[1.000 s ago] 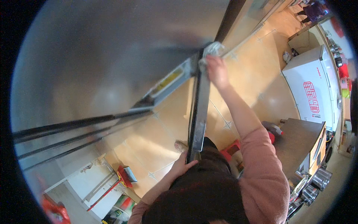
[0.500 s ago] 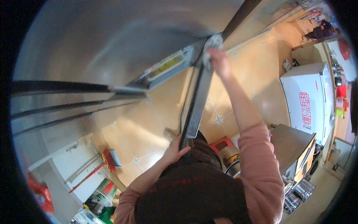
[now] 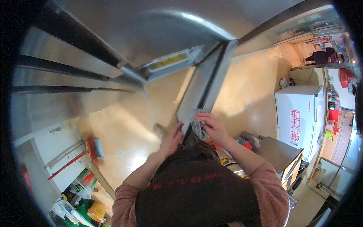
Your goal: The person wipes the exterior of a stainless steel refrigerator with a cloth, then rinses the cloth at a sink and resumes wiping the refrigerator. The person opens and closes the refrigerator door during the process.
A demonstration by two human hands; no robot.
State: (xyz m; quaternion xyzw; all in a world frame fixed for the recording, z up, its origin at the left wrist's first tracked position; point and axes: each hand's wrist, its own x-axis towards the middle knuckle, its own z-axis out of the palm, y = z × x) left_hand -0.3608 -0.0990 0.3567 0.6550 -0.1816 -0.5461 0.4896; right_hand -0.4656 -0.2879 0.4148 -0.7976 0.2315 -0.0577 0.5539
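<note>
A stainless steel cabinet door (image 3: 223, 60) stands swung open in front of me, its narrow edge and dark seal running down toward my body. My right hand (image 3: 213, 126) grips a crumpled grey cloth (image 3: 199, 125) and presses it against the door's near lower end. Beside the other face of that end is my left hand (image 3: 171, 142), its fingers stretched out with the tips at the door's edge and nothing held. Behind the door, a lit opening (image 3: 170, 62) shows something yellowish that I cannot make out.
More steel panels with dark edges (image 3: 68, 34) stand at the left. A red-handled dustpan (image 3: 92, 149) leans at lower left. To the right are a white chest freezer (image 3: 298, 115) and a dark-topped table (image 3: 278, 153). Another person (image 3: 321, 56) is far off at upper right.
My right hand has come down the door's edge toward me with the cloth. The left hand has let go of the door's lower end and opened its fingers. My view has shifted.
</note>
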